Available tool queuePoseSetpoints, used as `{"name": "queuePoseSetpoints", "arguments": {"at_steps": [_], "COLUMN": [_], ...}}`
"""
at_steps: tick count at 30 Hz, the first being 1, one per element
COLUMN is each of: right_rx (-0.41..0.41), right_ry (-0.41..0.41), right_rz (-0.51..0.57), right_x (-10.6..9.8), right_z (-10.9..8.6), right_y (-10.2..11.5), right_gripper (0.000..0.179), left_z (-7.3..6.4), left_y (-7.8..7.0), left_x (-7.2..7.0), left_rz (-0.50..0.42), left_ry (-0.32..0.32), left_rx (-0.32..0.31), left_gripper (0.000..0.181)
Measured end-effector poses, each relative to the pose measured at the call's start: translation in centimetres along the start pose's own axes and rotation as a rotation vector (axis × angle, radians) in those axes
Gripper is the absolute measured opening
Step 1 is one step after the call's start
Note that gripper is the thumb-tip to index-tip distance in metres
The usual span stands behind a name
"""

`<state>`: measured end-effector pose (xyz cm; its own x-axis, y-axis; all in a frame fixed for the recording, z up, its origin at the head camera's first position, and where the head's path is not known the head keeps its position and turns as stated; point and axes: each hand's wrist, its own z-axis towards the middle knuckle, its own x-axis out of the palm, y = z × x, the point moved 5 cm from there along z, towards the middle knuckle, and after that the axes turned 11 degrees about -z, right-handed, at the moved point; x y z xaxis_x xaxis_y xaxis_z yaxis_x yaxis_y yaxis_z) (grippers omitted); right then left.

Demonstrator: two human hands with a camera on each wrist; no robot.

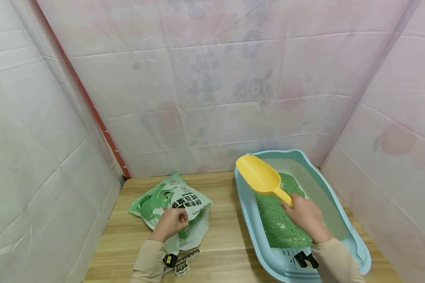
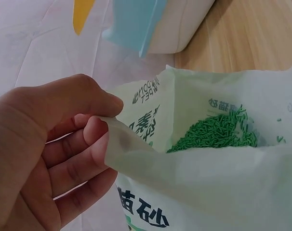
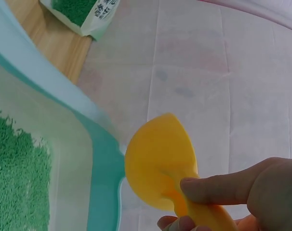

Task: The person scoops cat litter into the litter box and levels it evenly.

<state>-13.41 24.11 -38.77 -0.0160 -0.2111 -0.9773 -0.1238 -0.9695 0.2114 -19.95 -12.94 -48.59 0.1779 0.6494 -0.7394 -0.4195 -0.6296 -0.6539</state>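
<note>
My left hand (image 1: 171, 223) pinches the rim of an open bag of cat litter (image 2: 199, 183) between thumb and fingers. Green pellets (image 2: 218, 132) show inside the bag, which lies on the table at the left. With my right hand (image 1: 306, 216) I grip a yellow scoop (image 1: 260, 175) by its handle, thumb along the top in the right wrist view. The scoop is held above the blue litter box (image 1: 246, 208), its bowl pointing to the back left. A layer of green litter (image 1: 281, 224) covers much of the box's floor.
A ruler-like strip with a dark-edged ornament (image 1: 182, 267) lies on the wooden table (image 1: 221, 236) by my left wrist. White printed sheets (image 1: 212, 98) hang behind and on both sides, close to the table's edges. A red strip (image 1: 106, 135) runs down the left corner.
</note>
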Motion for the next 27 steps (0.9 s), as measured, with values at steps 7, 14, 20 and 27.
{"name": "queuePoseSetpoints", "arguments": {"at_steps": [7,14,20,27], "right_rx": [-0.010,0.002,0.001,0.014], "right_ry": [-0.024,-0.018,-0.030,-0.018], "right_rz": [0.018,0.050,0.093,0.165], "right_x": [0.4,1.7,3.1,4.9], "right_z": [0.2,0.4,0.7,1.1], "right_y": [1.5,2.9,4.7,7.1], "right_gripper": [0.028,0.026,0.027,0.022], "left_z": [0.0,-0.1,-0.1,0.0], "left_y": [0.0,0.0,0.0,0.0], "left_x": [0.0,0.0,0.0,0.0], "left_rz": [-0.026,-0.025,-0.026,-0.019], "left_ry": [-0.002,-0.005,-0.007,-0.006], "left_rx": [-0.010,-0.010,-0.004,0.003], "left_gripper": [0.017,0.018,0.018,0.018]}}
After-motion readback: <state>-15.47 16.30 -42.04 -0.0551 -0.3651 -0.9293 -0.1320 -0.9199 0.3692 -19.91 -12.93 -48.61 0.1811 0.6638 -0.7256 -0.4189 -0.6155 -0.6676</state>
